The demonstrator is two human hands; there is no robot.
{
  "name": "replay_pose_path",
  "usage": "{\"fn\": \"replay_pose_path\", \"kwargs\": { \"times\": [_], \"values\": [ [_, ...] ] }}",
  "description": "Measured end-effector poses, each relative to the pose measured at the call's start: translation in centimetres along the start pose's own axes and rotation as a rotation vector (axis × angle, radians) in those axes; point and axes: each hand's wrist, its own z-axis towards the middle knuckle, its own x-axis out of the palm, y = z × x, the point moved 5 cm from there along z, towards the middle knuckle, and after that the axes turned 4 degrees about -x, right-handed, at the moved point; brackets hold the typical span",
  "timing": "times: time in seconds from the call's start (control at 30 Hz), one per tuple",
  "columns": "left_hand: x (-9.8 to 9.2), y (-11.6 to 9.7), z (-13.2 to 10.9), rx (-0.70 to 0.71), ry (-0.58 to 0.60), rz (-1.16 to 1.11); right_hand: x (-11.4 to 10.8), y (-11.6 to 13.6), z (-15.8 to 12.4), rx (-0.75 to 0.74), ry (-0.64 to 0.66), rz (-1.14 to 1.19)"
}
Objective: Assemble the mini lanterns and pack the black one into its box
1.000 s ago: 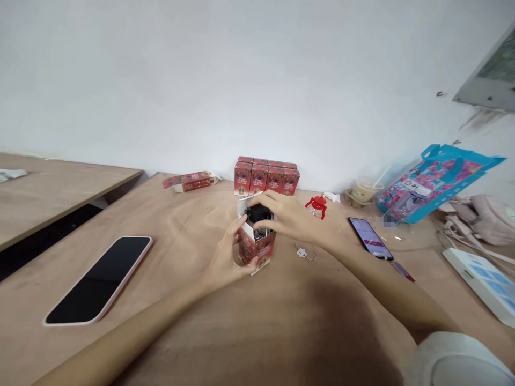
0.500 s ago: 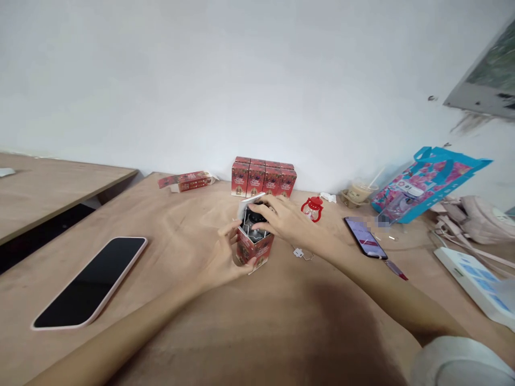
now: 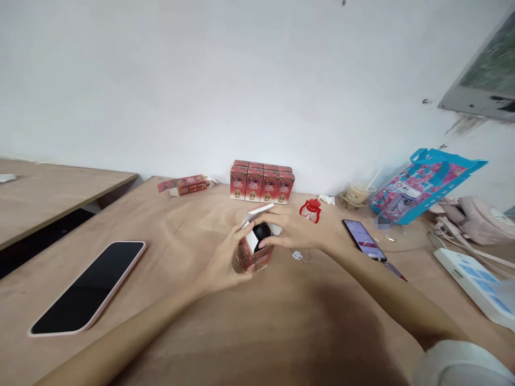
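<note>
The right hand (image 3: 301,231) has slid off the top of the black object (image 3: 262,231) to pinch its side in the open mouth of the red box (image 3: 252,256), which the left hand (image 3: 223,265) keeps clasped, tilted, on the surface (image 3: 281,321).

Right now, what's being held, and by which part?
Left hand grips the side of the red box; right hand holds the black item in its open top.

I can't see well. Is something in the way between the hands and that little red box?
Nothing visible is in the way. The left hand holds the red box by its side, and the right hand grips the black thing sitting in its open top.
</note>
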Motion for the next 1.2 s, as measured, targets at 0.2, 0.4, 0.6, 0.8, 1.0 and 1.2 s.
{"fn": "replay_pose_path", "kwargs": {
  "times": [0.2,0.4,0.6,0.8,1.0,1.2],
  "values": [
    [-0.3,-1.1,0.3,0.015,0.109,0.092,0.3,0.2,-1.9,0.059,-0.098,0.202],
    [-0.6,-1.1,0.5,0.078,0.099,0.039,1.7,-3.3,-3.4,0.317,-0.56,0.767],
    [-0.7,-0.3,0.6,-0.087,0.057,-0.071,3.8,-2.7,-1.4,0.358,-0.361,1.178],
    [-0.5,-0.6,1.2,-0.165,0.159,-0.059,4.2,-1.9,-1.1,0.427,-0.356,1.341],
    [-0.4,-0.7,1.1,-0.134,0.176,-0.013,3.9,-1.9,-1.1,0.384,-0.424,1.176],
    [0.8,1.2,-0.6,-0.137,-0.068,-0.245,2.3,-0.3,-2.1,0.226,-0.362,0.812]
  ]
}}
